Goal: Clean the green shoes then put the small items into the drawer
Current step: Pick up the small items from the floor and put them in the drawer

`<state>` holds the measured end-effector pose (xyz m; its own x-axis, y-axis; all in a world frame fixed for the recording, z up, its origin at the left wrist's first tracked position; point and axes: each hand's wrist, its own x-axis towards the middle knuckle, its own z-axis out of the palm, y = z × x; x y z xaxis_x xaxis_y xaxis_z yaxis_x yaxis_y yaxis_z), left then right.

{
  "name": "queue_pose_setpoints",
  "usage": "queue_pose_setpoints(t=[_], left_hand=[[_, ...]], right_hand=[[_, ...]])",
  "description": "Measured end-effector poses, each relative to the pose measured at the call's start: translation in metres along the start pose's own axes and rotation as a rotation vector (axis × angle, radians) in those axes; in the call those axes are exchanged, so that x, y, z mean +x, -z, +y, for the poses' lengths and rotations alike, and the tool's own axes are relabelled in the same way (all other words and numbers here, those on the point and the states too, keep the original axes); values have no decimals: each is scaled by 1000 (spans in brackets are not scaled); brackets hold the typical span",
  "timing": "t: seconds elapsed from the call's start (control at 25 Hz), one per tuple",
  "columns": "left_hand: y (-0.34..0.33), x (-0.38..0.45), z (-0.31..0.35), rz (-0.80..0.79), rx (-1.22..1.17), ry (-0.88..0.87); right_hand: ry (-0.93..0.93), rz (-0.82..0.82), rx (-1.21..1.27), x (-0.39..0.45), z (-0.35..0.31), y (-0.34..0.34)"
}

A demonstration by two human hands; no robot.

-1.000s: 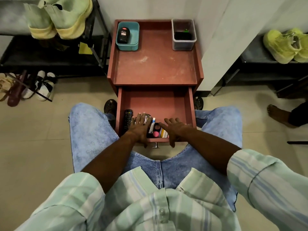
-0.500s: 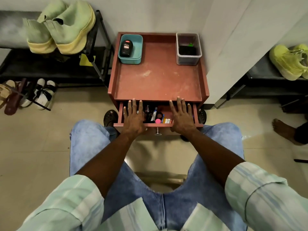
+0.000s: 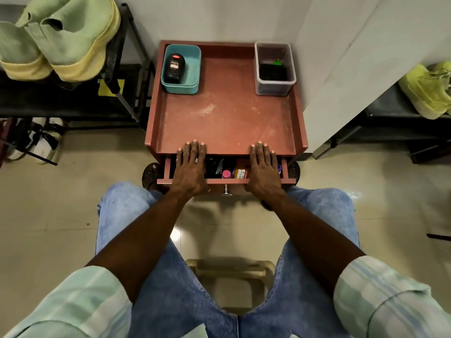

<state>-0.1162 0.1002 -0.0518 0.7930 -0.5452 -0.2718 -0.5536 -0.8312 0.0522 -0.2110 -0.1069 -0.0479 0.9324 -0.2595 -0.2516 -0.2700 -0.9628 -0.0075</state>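
Lower centre | left hand (image 3: 189, 168), right hand (image 3: 264, 168): fingers lying flat, holding nothing | pressing drawer (image 3: 227, 181) front, likely closing it over small items (image 3: 234, 173)

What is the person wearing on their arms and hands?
Both arms wear loose sleeves of a pale green shirt with faint white and blue stripes, pushed up so the forearms are bare. The left sleeve and right sleeve look alike. The left hand and right hand are bare: no gloves, rings or watch visible. The fingernails look short and pale.
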Motion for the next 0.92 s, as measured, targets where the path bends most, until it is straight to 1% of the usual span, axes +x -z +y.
queue_pose_setpoints(t=[0.08,0.16,0.28,0.36,0.48,0.64,0.8,0.92], left_hand=[[3,10,-3,12,-22,35],[7,21,-5,10,-20,31],[13,37,-6,27,50,9],[15,46,-5,50,108,9],[16,57,-5,97,113,39],[13,63,-4,139,115,45],[8,58,-3,150,144,40],[20,55,4,86,122,63]], right_hand=[[-2,-2,-6,12,3,2],[34,3,-27,23,6,5],[77,22,-68,37,6,10],[74,65,-123,45,5,11],[78,162,-166,53,6,12],[86,216,-172,57,9,7],[66,197,-188,57,7,-1],[39,167,-173,53,2,8]])
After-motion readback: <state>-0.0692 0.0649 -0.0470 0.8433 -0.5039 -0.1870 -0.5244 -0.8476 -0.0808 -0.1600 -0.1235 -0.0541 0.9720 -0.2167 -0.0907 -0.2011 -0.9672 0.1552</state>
